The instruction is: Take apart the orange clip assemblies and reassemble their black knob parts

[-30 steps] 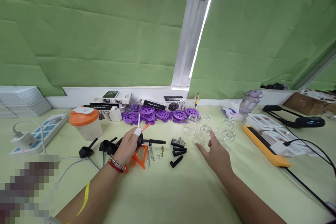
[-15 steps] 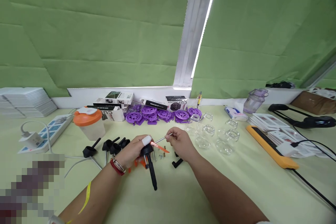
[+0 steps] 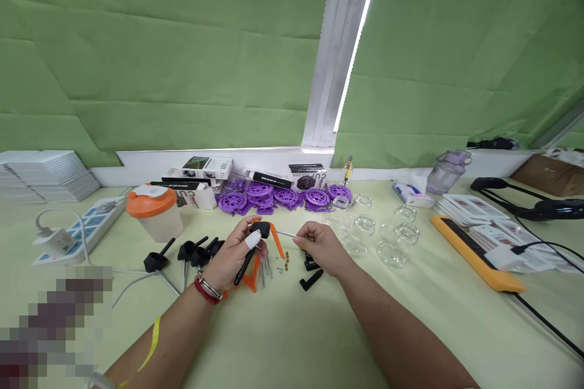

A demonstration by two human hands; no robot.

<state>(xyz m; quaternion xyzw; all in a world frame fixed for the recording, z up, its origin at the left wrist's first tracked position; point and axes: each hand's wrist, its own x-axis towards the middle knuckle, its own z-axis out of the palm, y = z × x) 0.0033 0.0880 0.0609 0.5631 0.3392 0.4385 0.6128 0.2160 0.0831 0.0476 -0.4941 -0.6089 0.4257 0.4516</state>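
My left hand (image 3: 239,252) grips a black plastic part (image 3: 260,229) with a long black handle, and a bent orange strip (image 3: 277,242) sticks out from it. A white covering wraps one finger. Between the fingertips of my right hand (image 3: 319,246) is a thin metal rod (image 3: 286,233), pointing left to the black part; whether it has entered a hole cannot be seen. Below the hands lie several long metal bolts (image 3: 265,268), small brass-coloured pieces (image 3: 286,261) and orange strips (image 3: 249,281). Black hook-shaped pieces (image 3: 311,280) lie beneath my right hand.
Black parts with handles (image 3: 156,261) stand left, near a shaker cup (image 3: 157,219) and a power strip (image 3: 98,222). Purple wheel-like parts (image 3: 260,191) and boxes (image 3: 207,167) line the back. Clear glass pieces (image 3: 392,252) and an orange-edged power strip (image 3: 474,252) are right.
My left hand has turned the black part, so its handle now points down-left and the orange strip hangs downward. My right hand has shifted slightly right with the rod.
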